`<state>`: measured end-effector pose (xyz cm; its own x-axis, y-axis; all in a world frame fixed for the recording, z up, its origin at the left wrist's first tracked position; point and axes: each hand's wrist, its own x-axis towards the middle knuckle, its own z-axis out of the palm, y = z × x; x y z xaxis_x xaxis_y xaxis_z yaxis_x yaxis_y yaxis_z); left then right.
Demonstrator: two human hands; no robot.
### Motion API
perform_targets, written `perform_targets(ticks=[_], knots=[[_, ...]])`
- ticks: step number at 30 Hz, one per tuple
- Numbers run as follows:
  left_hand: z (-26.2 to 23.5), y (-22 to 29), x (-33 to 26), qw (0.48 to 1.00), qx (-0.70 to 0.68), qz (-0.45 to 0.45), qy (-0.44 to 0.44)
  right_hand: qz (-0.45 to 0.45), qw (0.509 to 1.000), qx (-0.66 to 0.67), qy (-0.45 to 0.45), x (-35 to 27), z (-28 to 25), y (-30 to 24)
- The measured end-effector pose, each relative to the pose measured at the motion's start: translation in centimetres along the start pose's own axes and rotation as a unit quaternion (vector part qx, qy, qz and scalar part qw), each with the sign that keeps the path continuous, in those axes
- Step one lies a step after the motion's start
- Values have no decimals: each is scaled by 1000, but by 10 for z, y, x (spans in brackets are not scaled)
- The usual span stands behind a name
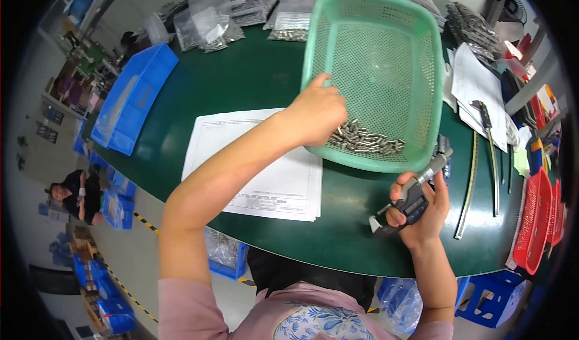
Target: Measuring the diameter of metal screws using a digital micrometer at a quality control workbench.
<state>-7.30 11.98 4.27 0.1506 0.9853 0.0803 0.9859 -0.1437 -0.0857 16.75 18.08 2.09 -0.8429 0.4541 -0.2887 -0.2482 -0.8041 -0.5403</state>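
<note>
Nearest me, my right hand (422, 210) grips a digital micrometer (411, 200) while my left hand (319, 114) pinches among metal pins (365, 140) in the green basket (374, 50), where a loose pinch could, I judge, drop one.

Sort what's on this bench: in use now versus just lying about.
In use: green mesh basket, small metal pins under the left hand, micrometer in the right hand.
Lying about: printed sheet, blue bin, bagged parts, red basket.
</note>
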Motion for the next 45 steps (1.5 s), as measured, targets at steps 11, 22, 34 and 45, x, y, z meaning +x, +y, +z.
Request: perform_targets(ticks=[11, 22, 34, 45], knots=[[11, -11, -20, 992, -54, -17, 110, 30, 999, 30, -24, 14, -15, 17], [-15, 74, -27, 730, -675, 29, 101, -9, 999, 29, -44, 12, -18, 6], [36, 108, -58, 746, -649, -87, 117, 34, 998, 34, -47, 8, -9, 21], [33, 115, -39, 718, -678, -86, 130, 57, 998, 27, -11, 0, -15, -6]])
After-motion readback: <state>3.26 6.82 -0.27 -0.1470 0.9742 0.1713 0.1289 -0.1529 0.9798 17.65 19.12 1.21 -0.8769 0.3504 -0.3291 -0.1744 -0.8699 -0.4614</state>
